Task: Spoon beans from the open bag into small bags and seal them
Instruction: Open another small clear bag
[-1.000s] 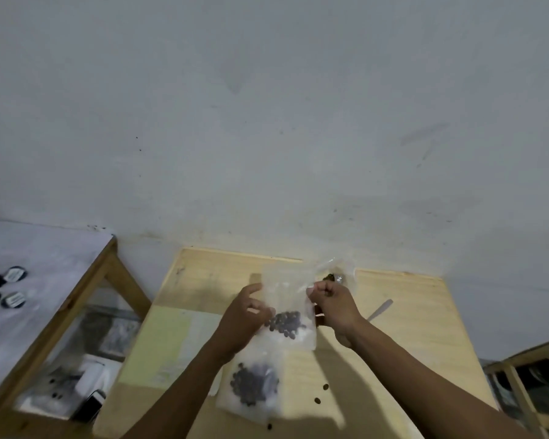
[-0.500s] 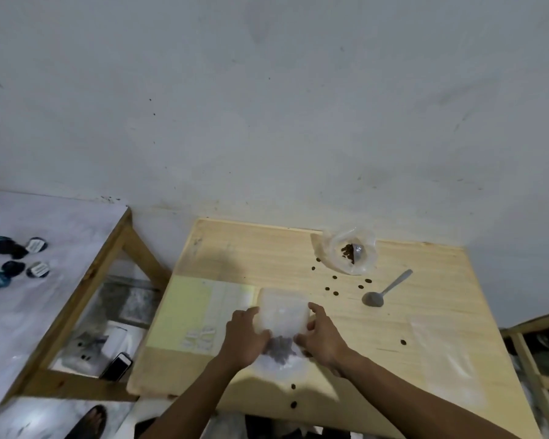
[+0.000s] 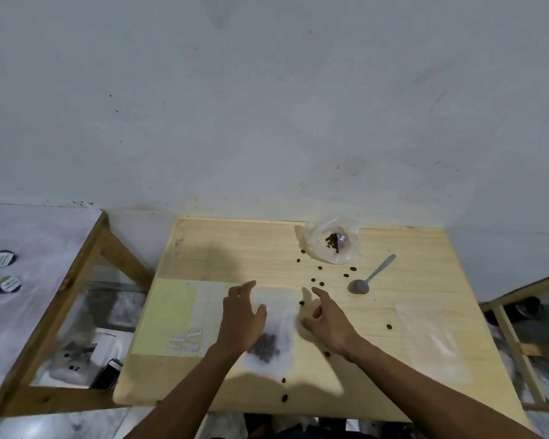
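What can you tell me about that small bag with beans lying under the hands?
The small bag is clear thin plastic and lies flat on the wooden table, near its front edge. A dark clump of beans sits in its lower part. The left hand rests on its left side; the right hand is at its right edge, fingers loose.

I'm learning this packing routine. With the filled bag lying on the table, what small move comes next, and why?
Probably reach the right hand to the spoon: the filled small bag lies flat, both hands are open, and the open bag still holds beans.
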